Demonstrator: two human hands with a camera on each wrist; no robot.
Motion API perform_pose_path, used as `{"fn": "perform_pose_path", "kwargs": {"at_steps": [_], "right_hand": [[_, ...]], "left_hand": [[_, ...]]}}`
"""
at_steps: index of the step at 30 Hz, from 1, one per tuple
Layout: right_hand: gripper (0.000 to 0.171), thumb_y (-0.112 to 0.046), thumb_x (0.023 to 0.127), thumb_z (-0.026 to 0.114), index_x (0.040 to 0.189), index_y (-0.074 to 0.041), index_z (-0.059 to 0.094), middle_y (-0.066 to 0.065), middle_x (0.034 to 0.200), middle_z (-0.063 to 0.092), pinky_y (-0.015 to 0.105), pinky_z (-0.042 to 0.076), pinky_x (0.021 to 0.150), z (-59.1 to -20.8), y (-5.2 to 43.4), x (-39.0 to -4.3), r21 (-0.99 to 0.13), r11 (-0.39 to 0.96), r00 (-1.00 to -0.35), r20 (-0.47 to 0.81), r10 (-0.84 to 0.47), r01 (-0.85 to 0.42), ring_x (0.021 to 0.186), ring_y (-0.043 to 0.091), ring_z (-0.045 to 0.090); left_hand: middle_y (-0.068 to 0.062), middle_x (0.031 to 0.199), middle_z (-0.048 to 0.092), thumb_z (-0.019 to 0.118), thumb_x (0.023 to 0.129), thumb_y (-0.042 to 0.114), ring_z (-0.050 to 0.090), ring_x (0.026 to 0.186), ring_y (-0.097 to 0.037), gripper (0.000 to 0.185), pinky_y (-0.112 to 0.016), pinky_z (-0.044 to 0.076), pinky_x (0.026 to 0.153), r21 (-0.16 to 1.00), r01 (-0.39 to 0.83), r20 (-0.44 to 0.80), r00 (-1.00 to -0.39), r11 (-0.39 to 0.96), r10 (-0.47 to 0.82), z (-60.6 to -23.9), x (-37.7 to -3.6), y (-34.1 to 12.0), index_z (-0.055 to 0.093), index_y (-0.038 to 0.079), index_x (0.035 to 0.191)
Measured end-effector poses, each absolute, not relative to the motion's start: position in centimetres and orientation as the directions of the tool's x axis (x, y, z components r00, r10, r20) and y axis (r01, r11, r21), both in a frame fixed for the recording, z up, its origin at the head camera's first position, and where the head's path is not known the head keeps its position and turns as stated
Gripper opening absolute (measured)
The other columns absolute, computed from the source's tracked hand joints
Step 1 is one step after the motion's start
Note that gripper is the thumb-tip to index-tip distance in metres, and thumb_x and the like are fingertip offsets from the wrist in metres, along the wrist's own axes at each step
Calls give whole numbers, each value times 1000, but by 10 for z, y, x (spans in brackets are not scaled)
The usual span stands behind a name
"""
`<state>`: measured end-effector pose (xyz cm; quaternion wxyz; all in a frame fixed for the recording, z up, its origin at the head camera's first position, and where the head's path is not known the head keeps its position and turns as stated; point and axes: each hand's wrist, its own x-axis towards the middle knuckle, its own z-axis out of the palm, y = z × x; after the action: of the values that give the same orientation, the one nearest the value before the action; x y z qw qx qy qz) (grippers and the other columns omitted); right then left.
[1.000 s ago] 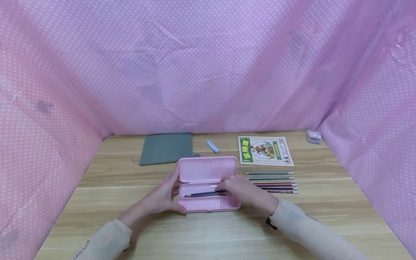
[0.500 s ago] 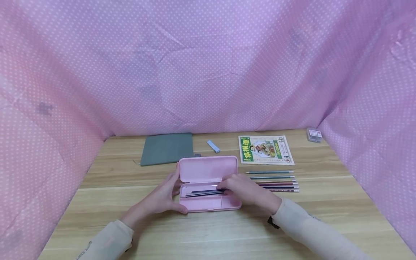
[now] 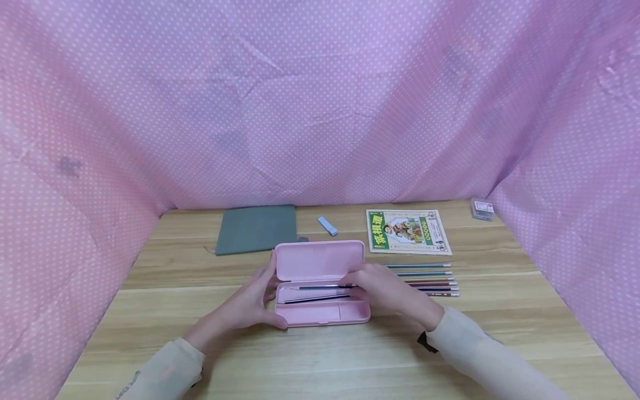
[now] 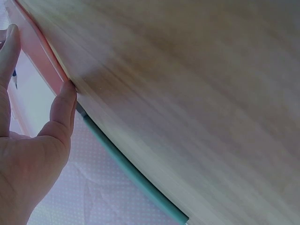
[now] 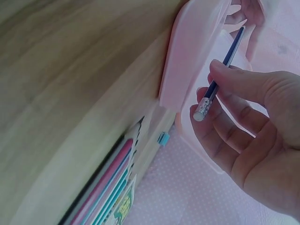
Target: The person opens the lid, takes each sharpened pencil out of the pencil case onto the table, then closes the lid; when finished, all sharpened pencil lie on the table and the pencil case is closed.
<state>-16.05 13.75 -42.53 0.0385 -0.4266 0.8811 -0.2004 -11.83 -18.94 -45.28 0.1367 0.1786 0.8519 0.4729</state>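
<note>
A pink pencil case lies open in the head view, its lid tipped back. My left hand grips its left end, thumb at the front corner and a finger up at the lid. In the left wrist view a fingertip touches the pink edge. My right hand is over the right part of the case. It pinches a dark pencil near its white eraser end, between thumb and fingers. Another dark pencil lies in the long rear compartment.
Several pencils lie in a row right of the case, partly behind my right hand. Farther back are a green notebook, a light blue strip, an illustrated booklet and a small clear box. Pink dotted cloth surrounds the table.
My right hand has shifted slightly right and back with its pencil, which now lies apart from the other pencil in the case. The left hand stays in place.
</note>
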Motion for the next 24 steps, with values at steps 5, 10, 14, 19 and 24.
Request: {"fn": "perform_pose_path", "kwargs": {"at_steps": [5,10,14,19,24], "right_hand": [[26,-3,89,77,113,-11,78,-1,97,71,23,57,73,-427,146,-159,-415,555,-641,96,-761,-721,83,8,63],[27,-3,89,77,114,-11,78,0,100,72,24,58,74,-433,154,-160,-422,549,-637,93,-765,-721,86,9,65],[27,-4,89,77,115,-11,78,1,106,73,29,60,79,-434,162,-159,-403,547,-632,110,-767,-734,93,12,68],[26,-2,89,77,113,-10,78,1,105,72,29,60,80,-432,180,-160,-425,497,-594,127,-795,-756,93,11,67],[25,-1,89,75,112,-11,78,-3,99,70,26,60,77,-435,207,-163,-484,433,-549,124,-826,-761,87,7,65]], "left_hand": [[-13,158,23,99,61,21,50,135,-29,151,-39,48,106,858,168,-70,-898,485,435,-453,-119,-189,-14,30,162],[-16,156,25,99,62,23,51,133,-30,151,-38,48,105,855,194,-48,-894,481,446,-453,-119,-190,-13,28,162],[-19,157,23,99,63,23,52,133,-33,149,-39,48,105,858,206,-37,-889,471,456,-454,-119,-191,-12,27,162],[-17,159,20,98,63,25,50,134,-31,148,-39,47,107,856,179,-65,-894,485,444,-455,-119,-191,-12,29,162],[-17,160,20,98,64,25,50,135,-32,148,-40,47,107,856,177,-69,-892,486,447,-454,-119,-191,-13,28,162]]}}
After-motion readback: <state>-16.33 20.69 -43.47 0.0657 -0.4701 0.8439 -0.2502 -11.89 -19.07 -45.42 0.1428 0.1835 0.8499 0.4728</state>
